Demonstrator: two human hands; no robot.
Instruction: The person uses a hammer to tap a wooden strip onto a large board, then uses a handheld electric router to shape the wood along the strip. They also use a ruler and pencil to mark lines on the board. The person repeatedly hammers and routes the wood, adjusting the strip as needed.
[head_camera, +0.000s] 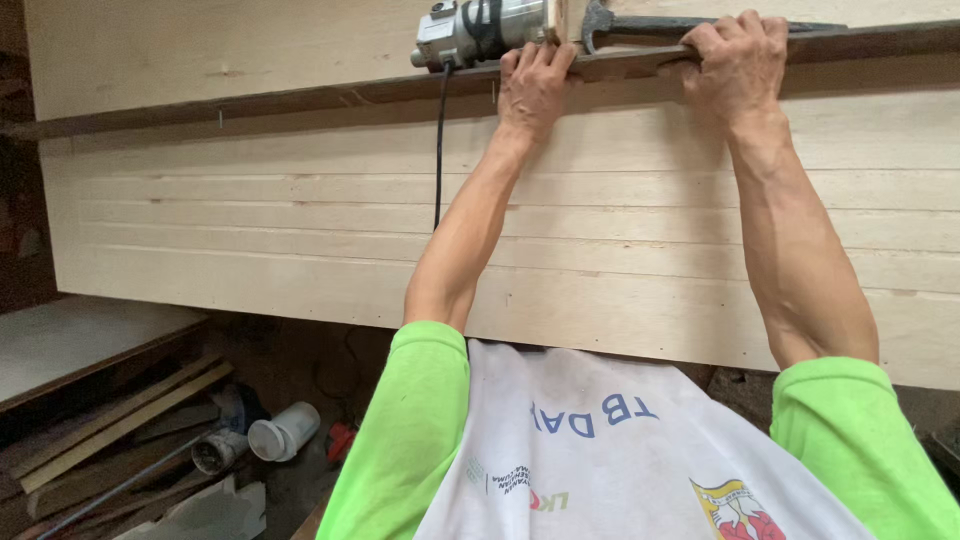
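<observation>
A long dark wooden strip (300, 97) lies across a pale grooved plywood panel (620, 230). My left hand (535, 85) presses on the strip with its fingers curled over the far edge, right beside a silver electric trimmer (480, 30). My right hand (735, 62) grips the same strip further right. A hammer (640, 24) lies just beyond its fingers, head toward the trimmer. The trimmer's black cord (438, 150) runs down over the panel. Both arms wear bright green sleeves.
Below the panel at lower left lie loose wooden slats (120, 420), a flat board (70, 340), white plastic pipe fittings (285, 430) and a small red object (340, 440). My white apron fills the bottom centre.
</observation>
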